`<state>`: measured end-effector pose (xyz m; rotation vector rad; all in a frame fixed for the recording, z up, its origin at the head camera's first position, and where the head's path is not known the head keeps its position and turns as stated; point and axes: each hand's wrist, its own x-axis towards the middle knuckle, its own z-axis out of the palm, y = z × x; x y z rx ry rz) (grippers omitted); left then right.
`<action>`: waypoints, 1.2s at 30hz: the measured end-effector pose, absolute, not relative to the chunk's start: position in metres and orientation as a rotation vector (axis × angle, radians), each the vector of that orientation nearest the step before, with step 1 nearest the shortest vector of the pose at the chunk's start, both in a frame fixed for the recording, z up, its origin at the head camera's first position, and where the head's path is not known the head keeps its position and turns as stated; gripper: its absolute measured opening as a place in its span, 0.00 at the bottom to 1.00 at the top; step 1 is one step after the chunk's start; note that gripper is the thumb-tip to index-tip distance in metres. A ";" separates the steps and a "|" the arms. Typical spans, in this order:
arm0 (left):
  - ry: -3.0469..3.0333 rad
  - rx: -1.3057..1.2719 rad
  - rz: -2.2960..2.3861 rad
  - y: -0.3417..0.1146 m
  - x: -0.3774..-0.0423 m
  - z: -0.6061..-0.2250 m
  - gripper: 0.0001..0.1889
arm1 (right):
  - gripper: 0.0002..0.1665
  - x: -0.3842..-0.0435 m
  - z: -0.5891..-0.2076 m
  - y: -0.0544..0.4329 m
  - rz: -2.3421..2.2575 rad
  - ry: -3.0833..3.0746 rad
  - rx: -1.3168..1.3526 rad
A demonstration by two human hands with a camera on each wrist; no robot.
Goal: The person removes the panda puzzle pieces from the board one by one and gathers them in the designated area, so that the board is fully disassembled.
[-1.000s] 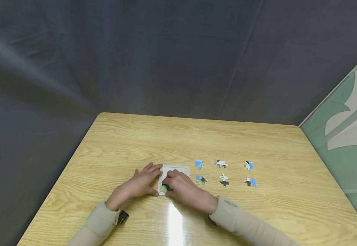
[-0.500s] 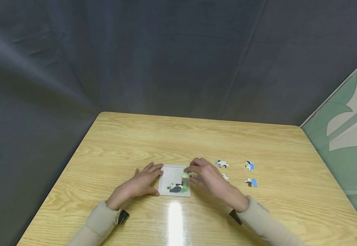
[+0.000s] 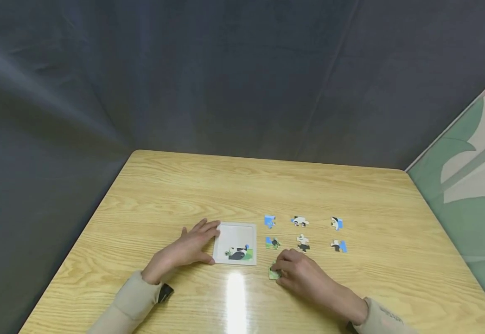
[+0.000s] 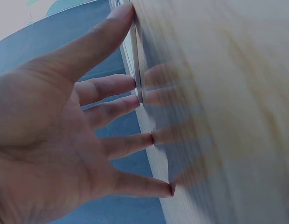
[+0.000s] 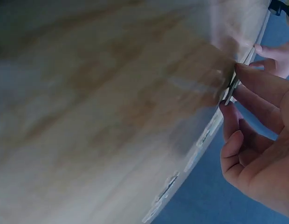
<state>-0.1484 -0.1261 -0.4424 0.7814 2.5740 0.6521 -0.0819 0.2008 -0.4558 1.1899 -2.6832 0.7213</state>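
Note:
My left hand (image 3: 194, 246) lies with fingers spread at the left side of a white puzzle tray (image 3: 234, 233). In the left wrist view the thumb and two fingertips meet the tray's thin edge (image 4: 136, 70). Joined puzzle pieces (image 3: 239, 253) with black, white and green print fill part of the tray's near side. To the right of the tray, my right hand (image 3: 303, 274) pinches a green puzzle piece (image 3: 273, 273) low over the table. The right wrist view shows this piece (image 5: 232, 91) edge-on between thumb and fingertips.
Several loose puzzle pieces lie in two rows right of the tray, among them a blue corner piece (image 3: 269, 221), a panda-face piece (image 3: 300, 221) and a black-and-white piece (image 3: 303, 243). Dark curtain (image 3: 234, 83) hangs behind the wooden table (image 3: 175, 185).
My right hand has left the tray with the green puzzle piece, moving right and toward me, below the loose rows. My left hand has stayed at the tray's left side.

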 end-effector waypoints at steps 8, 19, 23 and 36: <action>2.586 0.775 0.627 -0.126 -0.147 -0.439 0.34 | 0.13 -0.089 -0.446 0.191 0.675 -2.636 1.223; 2.561 0.810 0.652 -0.121 -0.146 -0.441 0.35 | 0.19 -0.119 -0.436 0.122 0.543 -2.787 1.270; 2.568 0.813 0.635 -0.119 -0.148 -0.440 0.35 | 0.20 -0.119 -0.442 0.115 0.538 -2.843 1.229; 2.562 0.792 0.654 -0.120 -0.148 -0.441 0.34 | 0.23 -0.123 -0.446 0.110 0.716 -2.878 1.172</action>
